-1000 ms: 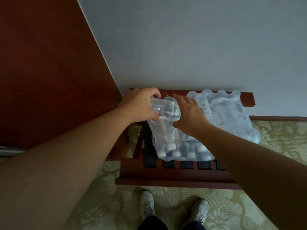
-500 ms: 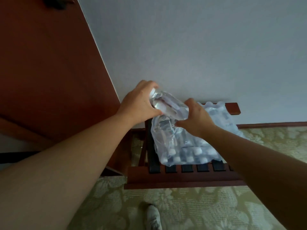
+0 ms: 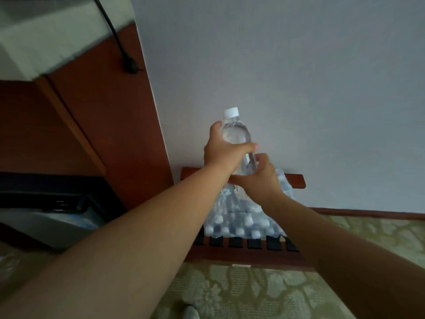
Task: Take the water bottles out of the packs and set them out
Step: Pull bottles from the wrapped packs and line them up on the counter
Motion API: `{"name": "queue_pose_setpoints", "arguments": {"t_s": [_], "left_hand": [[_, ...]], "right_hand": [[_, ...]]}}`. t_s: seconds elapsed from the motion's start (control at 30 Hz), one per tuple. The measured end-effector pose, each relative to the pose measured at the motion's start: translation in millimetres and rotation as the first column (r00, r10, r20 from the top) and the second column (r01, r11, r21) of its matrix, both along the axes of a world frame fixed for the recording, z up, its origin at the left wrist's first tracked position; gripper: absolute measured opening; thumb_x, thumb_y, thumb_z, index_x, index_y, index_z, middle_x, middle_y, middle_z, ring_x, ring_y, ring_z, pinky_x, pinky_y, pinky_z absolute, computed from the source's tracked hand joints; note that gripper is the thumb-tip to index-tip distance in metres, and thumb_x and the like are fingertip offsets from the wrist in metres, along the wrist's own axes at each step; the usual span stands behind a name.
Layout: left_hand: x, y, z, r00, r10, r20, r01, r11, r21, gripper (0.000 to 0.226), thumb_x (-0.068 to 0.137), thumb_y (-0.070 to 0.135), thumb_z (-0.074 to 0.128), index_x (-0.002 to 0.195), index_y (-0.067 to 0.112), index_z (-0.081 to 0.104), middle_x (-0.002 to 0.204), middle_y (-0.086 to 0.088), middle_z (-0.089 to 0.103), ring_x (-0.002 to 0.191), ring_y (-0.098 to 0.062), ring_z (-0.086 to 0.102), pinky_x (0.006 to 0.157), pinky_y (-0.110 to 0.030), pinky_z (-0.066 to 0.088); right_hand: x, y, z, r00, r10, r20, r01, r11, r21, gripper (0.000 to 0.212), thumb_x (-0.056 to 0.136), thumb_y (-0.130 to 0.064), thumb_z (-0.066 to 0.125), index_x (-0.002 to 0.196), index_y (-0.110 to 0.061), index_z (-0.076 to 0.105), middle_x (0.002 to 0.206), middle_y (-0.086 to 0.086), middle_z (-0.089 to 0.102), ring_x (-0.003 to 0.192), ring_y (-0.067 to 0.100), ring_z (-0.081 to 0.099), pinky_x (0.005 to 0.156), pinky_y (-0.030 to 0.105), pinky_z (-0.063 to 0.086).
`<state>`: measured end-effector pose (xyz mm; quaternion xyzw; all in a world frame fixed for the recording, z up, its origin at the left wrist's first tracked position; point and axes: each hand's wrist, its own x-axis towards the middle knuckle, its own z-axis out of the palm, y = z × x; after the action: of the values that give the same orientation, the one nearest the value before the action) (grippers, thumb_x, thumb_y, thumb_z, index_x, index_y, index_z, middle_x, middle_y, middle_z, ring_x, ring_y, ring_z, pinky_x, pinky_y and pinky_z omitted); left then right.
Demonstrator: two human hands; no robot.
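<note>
A clear water bottle (image 3: 236, 132) with a white cap is held upright in the air in front of the pale wall. My left hand (image 3: 222, 153) grips its middle, thumb across the front. My right hand (image 3: 259, 178) holds its lower end from below and the right. Beneath them a plastic-wrapped pack of bottles (image 3: 239, 222) lies on a dark wooden slatted rack (image 3: 241, 254), white caps toward me. Part of a second pack (image 3: 285, 185) shows behind my right hand.
A red-brown wooden cabinet (image 3: 110, 125) stands at the left against the wall, with a black cable and plug (image 3: 130, 63) on its side. A dark appliance (image 3: 50, 199) sits lower left. Patterned green carpet (image 3: 253, 293) covers the floor.
The bottle has come free of the pack's plastic and risen upright above it. Both hands moved up with it. My view has tilted upward and to the left.
</note>
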<state>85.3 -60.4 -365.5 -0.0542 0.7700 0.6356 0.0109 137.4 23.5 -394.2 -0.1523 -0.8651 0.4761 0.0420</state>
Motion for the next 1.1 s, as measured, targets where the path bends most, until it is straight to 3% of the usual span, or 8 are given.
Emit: {"name": "queue_pose_setpoints", "arguments": {"t_s": [0.13,0.33,0.43,0.5,0.7,0.87,0.97,1.1], "left_hand": [[27,-12,41,0.998,-0.017,-0.061,0.019,1.000,0.024,0.072,0.055,0.030,0.088,0.108,0.030,0.040,0.099,0.007,0.059,0.090,-0.013,0.058,0.069,-0.024,0.043],[68,-38,98,0.979,-0.010,-0.204,0.029,0.996,0.090,0.060,0.063,0.032,0.085,0.107,0.029,0.044,0.091,0.020,0.051,0.082,0.005,0.051,0.063,-0.012,0.035],[92,-51,126,0.971,0.023,-0.238,0.017,0.986,0.165,0.059,0.068,0.032,0.081,0.120,0.023,0.054,0.112,0.008,0.061,0.104,-0.010,0.057,0.083,-0.021,0.045],[106,-68,146,0.967,0.044,-0.251,-0.005,0.988,0.155,0.066,0.068,0.030,0.081,0.128,0.022,0.054,0.122,0.000,0.060,0.112,-0.017,0.056,0.094,-0.032,0.047],[137,-133,197,0.929,0.155,-0.335,-0.123,0.986,0.113,0.060,0.059,0.035,0.085,0.112,0.024,0.059,0.097,0.005,0.064,0.088,-0.010,0.062,0.070,-0.023,0.048],[156,-197,229,0.877,0.221,-0.426,-0.178,0.974,0.138,0.027,0.061,0.031,0.085,0.083,0.030,0.069,0.083,0.007,0.073,0.082,-0.012,0.069,0.080,-0.037,0.057],[164,-237,244,0.858,0.201,-0.472,-0.156,0.979,0.135,0.018,0.066,0.027,0.084,0.074,0.035,0.069,0.075,0.015,0.073,0.075,-0.004,0.069,0.074,-0.028,0.057],[176,-292,263,0.862,0.109,-0.495,-0.054,0.991,0.125,0.021,0.071,0.019,0.081,0.080,0.035,0.070,0.075,0.015,0.073,0.074,-0.002,0.069,0.064,-0.016,0.053]], "right_hand": [[25,1,47,0.996,0.085,-0.005,-0.085,0.977,-0.195,0.059,0.070,-0.020,0.081,0.114,-0.022,0.041,0.093,-0.010,0.052,0.082,0.005,0.053,0.057,0.018,0.038],[64,-24,105,0.983,0.116,-0.144,-0.147,0.961,-0.234,0.041,0.069,-0.019,0.079,0.104,-0.012,0.058,0.098,0.006,0.063,0.091,0.023,0.062,0.072,0.031,0.052],[80,-47,130,0.975,0.108,-0.195,-0.164,0.939,-0.303,0.039,0.070,-0.017,0.078,0.102,-0.006,0.059,0.101,0.016,0.066,0.091,0.028,0.066,0.074,0.038,0.053],[87,-63,148,0.965,0.126,-0.231,-0.195,0.932,-0.306,0.040,0.069,-0.018,0.078,0.102,-0.007,0.057,0.099,0.013,0.066,0.088,0.025,0.065,0.069,0.035,0.053],[100,-121,196,0.936,0.159,-0.315,-0.249,0.930,-0.272,0.048,0.063,-0.020,0.083,0.093,-0.018,0.045,0.083,-0.003,0.050,0.070,0.009,0.052,0.056,0.022,0.039],[108,-176,231,0.902,0.180,-0.392,-0.271,0.944,-0.190,0.052,0.059,-0.026,0.085,0.097,-0.021,0.049,0.086,-0.008,0.055,0.070,0.002,0.056,0.053,0.017,0.040],[110,-211,248,0.874,0.239,-0.423,-0.331,0.930,-0.160,0.041,0.057,-0.023,0.086,0.088,-0.023,0.058,0.076,-0.009,0.065,0.067,0.005,0.064,0.052,0.020,0.049],[114,-263,264,0.847,0.249,-0.470,-0.361,0.918,-0.165,0.045,0.056,-0.019,0.087,0.078,-0.030,0.050,0.069,-0.010,0.065,0.056,-0.002,0.063,0.041,0.012,0.042]]}}
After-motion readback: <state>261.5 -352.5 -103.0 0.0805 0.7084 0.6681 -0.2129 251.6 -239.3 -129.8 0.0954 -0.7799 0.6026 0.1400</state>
